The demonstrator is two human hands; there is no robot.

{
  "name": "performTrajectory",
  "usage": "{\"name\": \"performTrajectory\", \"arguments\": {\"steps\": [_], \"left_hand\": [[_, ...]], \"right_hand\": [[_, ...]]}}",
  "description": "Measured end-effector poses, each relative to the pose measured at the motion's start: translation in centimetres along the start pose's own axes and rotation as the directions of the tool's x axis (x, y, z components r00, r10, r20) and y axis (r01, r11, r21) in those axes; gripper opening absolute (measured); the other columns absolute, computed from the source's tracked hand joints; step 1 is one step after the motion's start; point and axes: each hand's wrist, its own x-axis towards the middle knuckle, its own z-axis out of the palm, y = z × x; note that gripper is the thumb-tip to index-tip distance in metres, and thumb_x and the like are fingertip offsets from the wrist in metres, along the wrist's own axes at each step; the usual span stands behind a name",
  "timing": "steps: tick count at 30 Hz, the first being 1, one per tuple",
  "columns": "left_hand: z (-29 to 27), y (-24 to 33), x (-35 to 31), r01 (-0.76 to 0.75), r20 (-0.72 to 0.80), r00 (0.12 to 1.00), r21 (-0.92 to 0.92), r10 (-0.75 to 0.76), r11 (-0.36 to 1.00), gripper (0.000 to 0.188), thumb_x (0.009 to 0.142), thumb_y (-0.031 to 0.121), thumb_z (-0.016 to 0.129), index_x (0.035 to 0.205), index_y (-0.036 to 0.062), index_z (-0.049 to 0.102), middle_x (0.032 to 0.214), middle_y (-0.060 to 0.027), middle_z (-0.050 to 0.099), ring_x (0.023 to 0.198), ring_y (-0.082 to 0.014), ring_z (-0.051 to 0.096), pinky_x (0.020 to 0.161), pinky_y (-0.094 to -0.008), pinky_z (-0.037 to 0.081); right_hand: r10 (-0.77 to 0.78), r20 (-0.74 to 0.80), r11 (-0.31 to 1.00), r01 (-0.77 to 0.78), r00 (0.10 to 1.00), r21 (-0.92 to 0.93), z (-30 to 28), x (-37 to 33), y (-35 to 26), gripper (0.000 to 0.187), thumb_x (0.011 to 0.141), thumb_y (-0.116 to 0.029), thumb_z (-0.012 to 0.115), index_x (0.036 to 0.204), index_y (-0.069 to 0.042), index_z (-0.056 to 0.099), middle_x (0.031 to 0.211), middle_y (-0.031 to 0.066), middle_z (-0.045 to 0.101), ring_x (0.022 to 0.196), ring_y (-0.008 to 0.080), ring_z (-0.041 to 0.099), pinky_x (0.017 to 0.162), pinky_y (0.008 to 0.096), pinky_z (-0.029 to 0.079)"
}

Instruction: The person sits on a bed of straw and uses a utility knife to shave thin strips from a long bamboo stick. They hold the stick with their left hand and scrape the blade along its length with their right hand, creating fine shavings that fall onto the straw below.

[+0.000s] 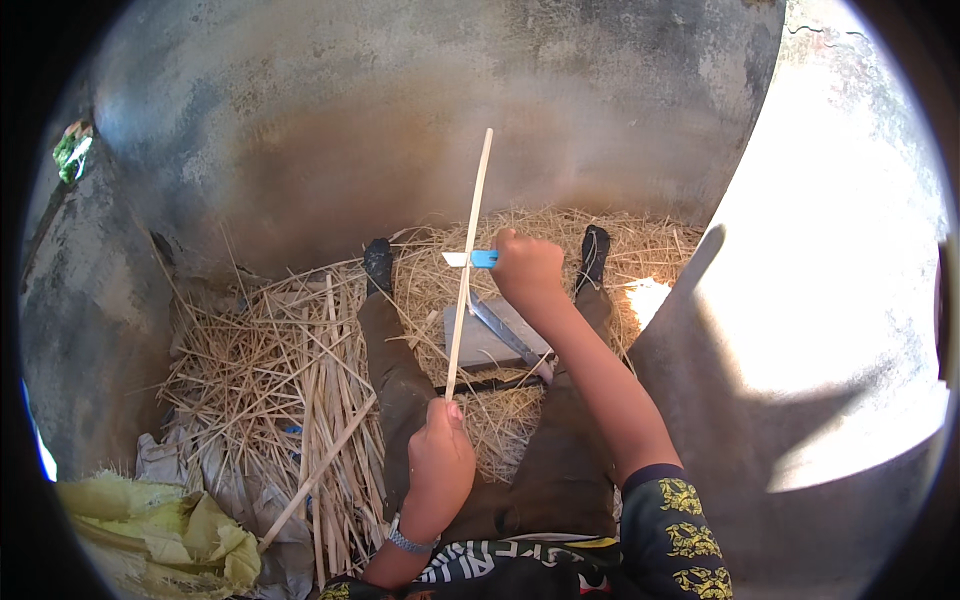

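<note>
My left hand [440,462] is closed round the lower end of a thin, pale wooden stick [478,200], which stands nearly upright and leans a little to the right. In my right hand [528,268], fingers wrapped tight, is a blue-handled utility knife [484,259]. Its pale blade lies across the stick around mid-length, at the stick's edge. Between my legs, below the knife, a larger curved metal blade [503,330] rests over a grey block [480,345]. Its far end is partly hidden behind the stick.
Split sticks and strips [290,360] lie heaped beside my left leg. Fine shavings [440,235] cover the floor around my feet. A yellow-green sack [150,540] sits at the lower left. A curved grey wall [430,110] stands close ahead, and a sunlit wall [830,250] rises at the right.
</note>
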Motion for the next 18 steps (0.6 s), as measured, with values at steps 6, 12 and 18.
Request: {"name": "performTrajectory", "arguments": {"steps": [6,12,18], "left_hand": [[-0.1,-1.0,-2.6,-0.005,0.137,0.990,-0.184,0.031,0.983,0.024,0.106,0.017,0.044,0.090,0.0019,0.054,0.061,-0.0162,0.051,0.053,-0.0325,0.057,0.052,-0.0399,0.041],[0.8,0.3,-3.6,0.074,0.413,0.911,-0.179,0.007,0.981,0.024,0.106,0.018,0.045,0.090,0.0022,0.054,0.063,-0.0164,0.052,0.055,-0.0310,0.056,0.055,-0.0372,0.043],[3.0,-2.0,-4.5,0.146,0.624,0.767,-0.396,0.149,0.907,0.031,0.108,0.028,0.042,0.095,0.0033,0.054,0.065,-0.0042,0.050,0.058,-0.0124,0.050,0.055,-0.0305,0.040]], "right_hand": [[0.426,0.218,0.904,-0.401,0.878,-0.151,-0.2,3.7,5.6,0.016,0.083,-0.016,0.063,0.086,-0.005,0.074,0.079,0.0173,0.072,0.076,0.0370,0.072,0.063,0.0459,0.056],[0.858,0.172,0.512,-0.836,0.485,-0.197,3.8,-2.5,18.3,0.022,0.085,-0.019,0.066,0.099,-0.004,0.074,0.103,0.0188,0.073,0.097,0.0351,0.072,0.079,0.0472,0.057],[0.803,0.276,0.455,-0.843,0.528,0.287,5.0,-15.2,19.1,0.033,0.080,-0.027,0.068,0.075,0.004,0.060,0.068,0.0169,0.064,0.060,0.0286,0.063,0.059,0.0447,0.048]]}}
